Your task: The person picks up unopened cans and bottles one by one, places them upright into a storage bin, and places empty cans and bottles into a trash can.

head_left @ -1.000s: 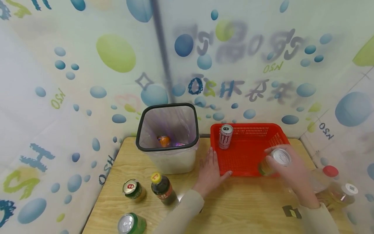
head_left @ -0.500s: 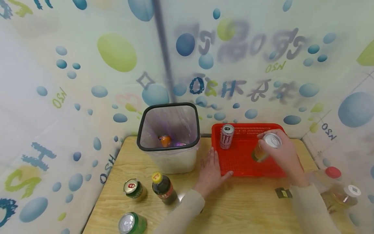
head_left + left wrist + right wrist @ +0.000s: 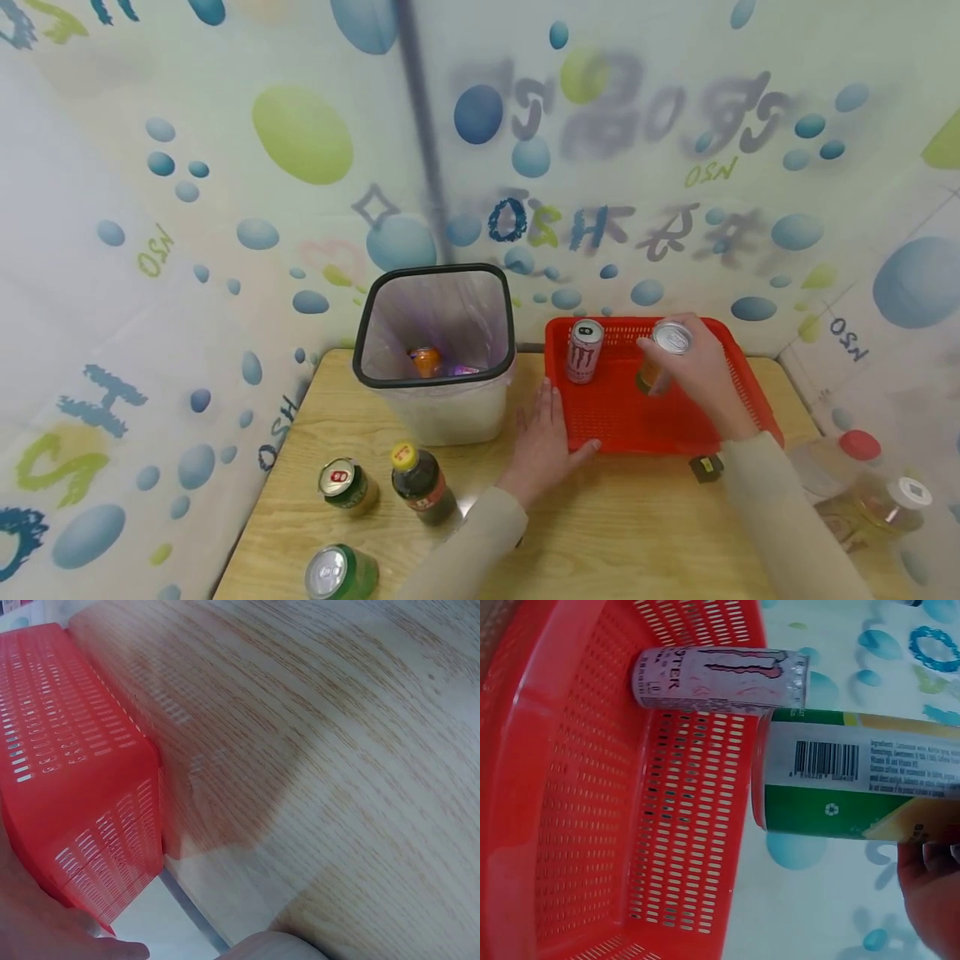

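Holding a green-and-gold can (image 3: 855,778) over the red basket (image 3: 622,423)

Gripped by the right hand (image 3: 701,367), it has moved inward, nearer the pink can (image 3: 584,352) leftward, not yet set down. The left hand (image 3: 542,450), fingers extended, rests at the basket's edge.

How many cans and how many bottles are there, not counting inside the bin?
Cans: 4 (pink can, held can, gold-lidded can, green can)
Bottles: 3 (yellow-capped bottle, red-capped bottle, white-capped bottle)
Total: 7
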`<control>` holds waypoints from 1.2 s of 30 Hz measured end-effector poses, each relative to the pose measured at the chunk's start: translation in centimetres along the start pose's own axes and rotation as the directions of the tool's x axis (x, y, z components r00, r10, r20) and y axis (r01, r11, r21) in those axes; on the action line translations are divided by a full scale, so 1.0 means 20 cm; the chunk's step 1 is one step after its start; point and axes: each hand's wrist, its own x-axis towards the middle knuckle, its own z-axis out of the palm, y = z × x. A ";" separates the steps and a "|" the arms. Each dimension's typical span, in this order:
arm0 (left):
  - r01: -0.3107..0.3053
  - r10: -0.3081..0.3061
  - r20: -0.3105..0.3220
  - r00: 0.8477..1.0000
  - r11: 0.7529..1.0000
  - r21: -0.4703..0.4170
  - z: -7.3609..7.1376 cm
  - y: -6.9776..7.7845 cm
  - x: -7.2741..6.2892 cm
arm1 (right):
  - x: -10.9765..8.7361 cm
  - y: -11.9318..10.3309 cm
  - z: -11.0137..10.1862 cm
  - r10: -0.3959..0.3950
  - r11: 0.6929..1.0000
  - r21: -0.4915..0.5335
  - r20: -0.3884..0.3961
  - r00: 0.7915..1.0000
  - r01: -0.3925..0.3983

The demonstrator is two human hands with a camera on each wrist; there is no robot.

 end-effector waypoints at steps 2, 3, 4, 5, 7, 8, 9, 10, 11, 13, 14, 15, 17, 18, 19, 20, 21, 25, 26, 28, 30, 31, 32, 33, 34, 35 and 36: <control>0.000 0.000 -0.003 1.000 1.000 0.000 0.00 0.00 0.00 | 0.03 0.01 0.01 0.003 1.000 0.002 0.021 1.000 -0.003; -0.001 0.001 -0.006 1.000 1.000 0.002 0.00 0.00 0.00 | 0.04 0.02 0.02 0.002 1.000 -0.012 0.026 1.000 -0.002; -0.004 0.004 -0.011 1.000 1.000 0.006 0.00 -0.01 0.00 | 0.06 0.03 0.03 0.004 1.000 -0.023 0.031 1.000 -0.003; -0.004 0.005 -0.015 1.000 1.000 0.012 0.00 -0.01 -0.01 | 0.07 0.04 0.03 0.003 0.999 -0.040 0.032 0.999 -0.002; -0.008 0.008 -0.023 1.000 1.000 0.026 0.01 -0.01 -0.01 | 0.09 0.05 0.05 -0.001 0.996 -0.085 0.032 0.999 0.003; -0.007 0.008 -0.025 1.000 0.999 0.034 0.01 -0.01 -0.01 | 0.10 0.06 0.06 -0.003 0.995 -0.104 0.035 0.999 0.006; -0.008 0.010 -0.028 1.000 0.999 0.038 0.01 -0.01 -0.01 | 0.12 0.07 0.06 -0.003 0.993 -0.117 0.040 0.999 0.007; -0.008 0.009 -0.030 1.000 0.999 0.042 0.01 -0.01 0.00 | 0.13 0.08 0.07 0.000 0.993 -0.119 0.048 0.999 0.006; -0.007 0.008 -0.029 1.000 0.999 0.046 0.01 -0.01 0.00 | 0.14 0.09 0.08 0.002 0.992 -0.125 0.054 0.999 0.004; -0.005 0.006 -0.023 1.000 0.999 0.051 0.01 -0.01 0.00 | 0.16 0.11 0.09 0.011 0.992 -0.124 0.076 0.997 -0.001; -0.005 0.006 -0.020 1.000 0.998 0.056 0.01 -0.01 0.00 | 0.16 0.12 0.10 0.016 0.992 -0.123 0.089 0.996 -0.005; -0.003 0.004 -0.016 1.000 0.998 0.056 0.01 -0.01 0.00 | 0.17 0.13 0.10 0.020 0.993 -0.122 0.102 0.995 -0.008; 0.002 -0.002 -0.004 1.000 0.998 0.059 0.01 -0.01 0.00 | 0.19 0.14 0.12 0.027 0.993 -0.119 0.125 0.992 -0.012; 0.005 -0.005 -0.001 1.000 0.998 0.058 0.01 -0.01 0.00 | 0.20 0.15 0.12 0.031 0.992 -0.124 0.135 0.990 -0.014; 0.006 -0.006 0.002 1.000 0.998 0.058 0.01 -0.01 0.00 | 0.21 0.16 0.13 0.034 0.991 -0.130 0.146 0.989 -0.014; 0.007 -0.007 0.003 1.000 0.998 0.055 0.00 -0.01 0.00 | 0.22 0.16 0.13 0.040 0.991 -0.130 0.160 0.986 -0.019; 0.009 -0.010 0.005 1.000 0.999 0.052 0.00 -0.01 0.00 | 0.23 0.18 0.14 0.042 0.992 -0.128 0.174 0.984 -0.020; 0.009 -0.009 0.003 1.000 0.999 0.053 -0.01 -0.01 -0.01 | 0.27 0.22 0.15 0.042 0.993 -0.121 0.225 0.974 -0.015; 0.010 -0.010 0.003 1.000 0.998 0.054 -0.01 -0.01 -0.01 | 0.28 0.24 0.15 0.037 0.993 -0.119 0.235 0.971 -0.009; 0.012 -0.012 0.007 1.000 0.998 0.058 -0.01 -0.01 -0.01 | 0.30 0.26 0.16 0.029 0.993 -0.120 0.253 0.967 0.002; 0.012 -0.012 0.010 1.000 0.998 0.062 -0.01 0.00 -0.01 | 0.32 0.28 0.17 0.022 0.992 -0.127 0.266 0.964 0.013; 0.011 -0.011 0.009 1.000 0.998 0.066 -0.01 0.00 -0.01 | 0.33 0.29 0.18 0.019 0.991 -0.131 0.269 0.963 0.017; 0.010 -0.010 0.008 1.000 0.997 0.071 -0.01 0.00 -0.01 | 0.34 0.29 0.18 0.021 0.991 -0.135 0.271 0.962 0.017; 0.009 -0.010 0.007 1.000 0.997 0.074 -0.02 0.00 0.00 | 0.35 0.30 0.19 0.023 0.990 -0.140 0.275 0.961 0.017; 0.007 -0.007 0.004 1.000 0.997 0.077 -0.02 0.00 0.00 | 0.36 0.30 0.19 0.026 0.990 -0.142 0.278 0.960 0.014; 0.007 -0.007 0.001 1.000 0.997 0.079 -0.01 0.01 0.00 | 0.37 0.30 0.20 0.031 0.989 -0.146 0.282 0.959 0.011; 0.008 -0.008 -0.001 1.000 0.997 0.080 -0.01 0.01 0.00 | 0.38 0.30 0.20 0.036 0.989 -0.150 0.290 0.956 0.009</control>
